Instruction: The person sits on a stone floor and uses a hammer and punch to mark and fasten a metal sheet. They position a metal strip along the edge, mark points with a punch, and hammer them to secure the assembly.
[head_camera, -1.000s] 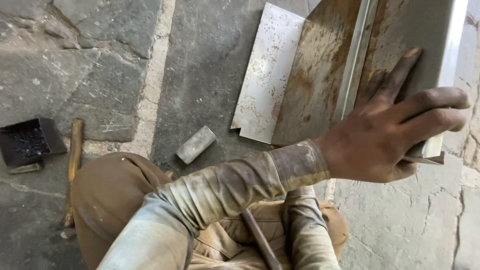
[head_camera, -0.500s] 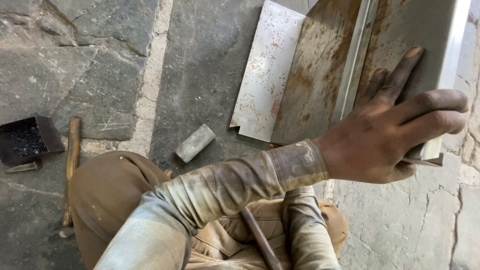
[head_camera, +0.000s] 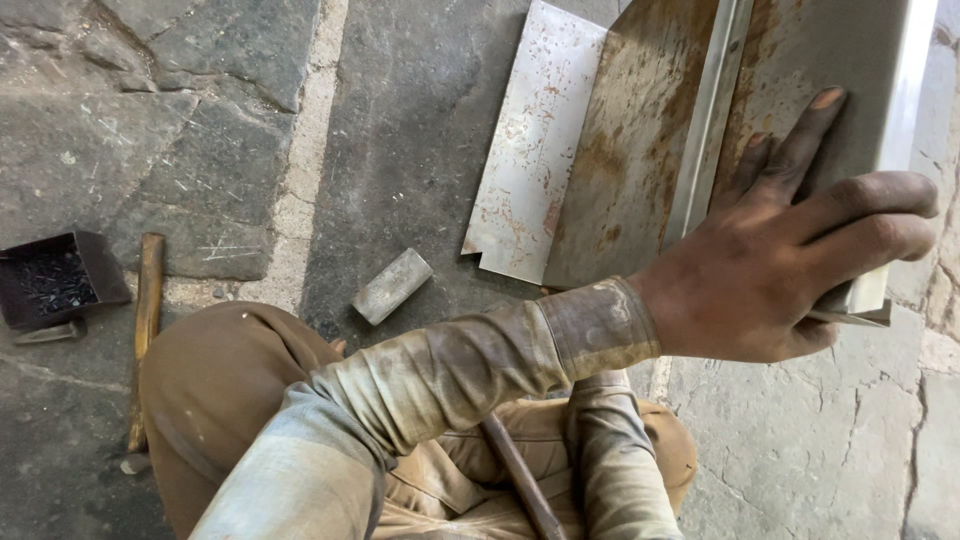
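A person crouching on a grey stone-slab floor is gripping a rusty, folded sheet-metal panel that is lying at about one o'clock from the knees. The left hand, reaching across the body in a grimy, faded sleeve, is clamping the panel's near right corner: the thumb and lower fingers are wrapping around the bright folded edge, while the other fingers are lying spread and flat on the rusted face. The hand is half closed, holding the panel and nothing else.

The panel's long axis is running from roughly seven o'clock near the knees up toward one o'clock and out of the top of the view, with a raised ridge following the same line and a paler, speckled flap lying at its ten o'clock side. The left hand is plainly the nearer one, being on the metal itself.

The right hand is out of sight below the bottom edge; only its sleeve is showing at six o'clock, beside a thin dark rod-like handle crossing the lap, so its grip cannot be told.

Well apart at nine o'clock, a small dark open metal tray of black bits is sitting just beside a wooden handle. A small grey rectangular metal block is resting on the floor between the knee and the panel, near the flap's notched corner.
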